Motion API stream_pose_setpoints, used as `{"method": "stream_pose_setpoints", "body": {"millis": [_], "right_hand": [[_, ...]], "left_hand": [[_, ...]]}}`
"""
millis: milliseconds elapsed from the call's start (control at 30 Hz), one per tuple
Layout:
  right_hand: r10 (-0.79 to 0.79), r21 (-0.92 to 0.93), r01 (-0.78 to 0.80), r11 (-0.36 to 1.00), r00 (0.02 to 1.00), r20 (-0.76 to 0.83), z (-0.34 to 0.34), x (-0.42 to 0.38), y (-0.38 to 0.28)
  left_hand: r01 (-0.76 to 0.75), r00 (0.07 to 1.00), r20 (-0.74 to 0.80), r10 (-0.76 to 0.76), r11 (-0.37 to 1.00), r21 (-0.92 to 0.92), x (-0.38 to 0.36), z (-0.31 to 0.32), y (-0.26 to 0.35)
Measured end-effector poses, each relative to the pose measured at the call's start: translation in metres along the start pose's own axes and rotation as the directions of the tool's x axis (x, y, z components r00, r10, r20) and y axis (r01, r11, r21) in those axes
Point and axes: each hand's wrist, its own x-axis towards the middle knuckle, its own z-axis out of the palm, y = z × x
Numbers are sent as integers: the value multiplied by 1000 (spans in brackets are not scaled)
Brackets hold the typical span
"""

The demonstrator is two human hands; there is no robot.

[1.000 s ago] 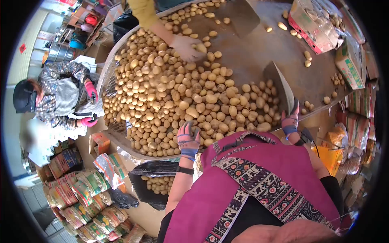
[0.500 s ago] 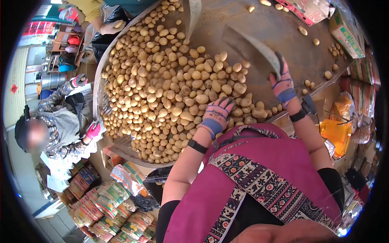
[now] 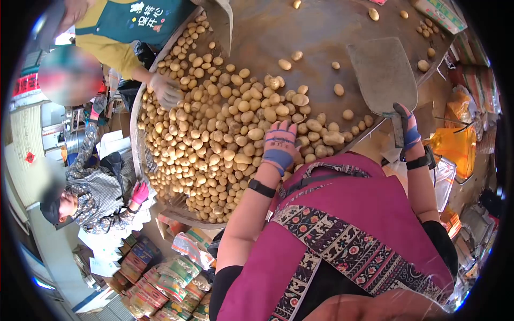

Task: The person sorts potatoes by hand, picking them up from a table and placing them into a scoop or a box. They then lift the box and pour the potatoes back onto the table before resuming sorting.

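A big heap of small yellow potatoes [image 3: 214, 128] covers the left half of a round brown table [image 3: 316, 32]. My left hand [image 3: 279, 143], in a pink and blue glove, lies flat on the potatoes at the table's near edge. My right hand [image 3: 407, 128], gloved the same way, grips the handle of a flat metal scoop [image 3: 383, 72] whose blade rests on the bare table top. Several loose potatoes [image 3: 338, 88] lie between the heap and the scoop.
A person in a green apron reaches a gloved hand [image 3: 165, 90] into the heap from the far left. Another person [image 3: 93, 198] with pink gloves crouches at the left below the table. Printed bags [image 3: 155, 278] are stacked on the floor. Cartons [image 3: 436, 10] sit on the table's far right.
My right hand has pulled the scoop back towards the table's near edge and laid it flatter. My left hand stayed on the potatoes. The aproned person's hand came into the heap.
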Motion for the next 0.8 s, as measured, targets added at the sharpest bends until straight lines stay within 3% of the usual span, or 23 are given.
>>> {"method": "stream_pose_setpoints", "body": {"millis": [67,100,133,167,200,233,267,333,367,433,467,500,567,600,633,667,700,767,800], "right_hand": [[-110,54,104,993,986,121,-18,-3,9],[-118,71,110,991,986,117,-22,-6,14],[-208,42,204,978,956,209,-20,-9,24],[-294,19,302,953,908,298,-22,-13,29],[-304,33,307,951,908,289,-28,-12,33],[-359,-85,405,910,875,326,-30,-13,36],[-404,-198,495,846,838,367,-33,-13,38],[-372,-195,435,879,882,291,-36,-21,40],[-375,-205,451,869,869,322,-40,-28,38],[-376,-209,460,863,861,342,-39,-52,29],[-321,-126,374,919,894,312,-34,-66,23],[-261,-39,284,958,921,289,-32,-74,21],[-296,-74,335,939,901,317,-43,-73,34],[-327,-116,389,914,876,355,-44,-69,40],[-328,-112,389,915,875,355,-40,-71,39],[-210,-2,222,975,924,320,-33,-73,36],[-82,114,49,992,951,299,-30,-74,34],[-106,92,83,992,953,285,-34,-52,47],[-130,69,115,991,953,273,-36,-39,52]], "left_hand": [[-106,994,-23,105,994,-42,9,-16,26],[-271,962,-65,266,960,-76,17,-10,39],[-428,902,-106,418,898,-104,25,3,46],[-438,898,-101,429,895,-90,33,21,54],[-463,885,25,465,885,-50,42,43,61],[-491,860,151,487,871,-12,46,45,67],[-501,855,156,495,865,-1,50,44,67],[-369,877,281,391,921,-129,55,34,59],[-317,913,201,355,927,-201,51,27,51],[-94,994,0,105,888,-451,41,22,30],[5,999,-25,-40,628,-778,46,37,6],[59,983,13,-185,245,-968,52,46,-18],[138,982,168,-84,-283,-949,47,3,-40],[112,988,138,-64,-312,-944,36,-22,-33],[136,990,140,25,-457,-879,32,-30,-35],[171,985,127,115,-588,-791,30,-39,-32],[171,985,125,117,-586,-792,25,-46,-20],[46,994,104,-42,-695,-718,11,-67,14],[45,994,105,-44,-693,-719,10,-65,12]]}}
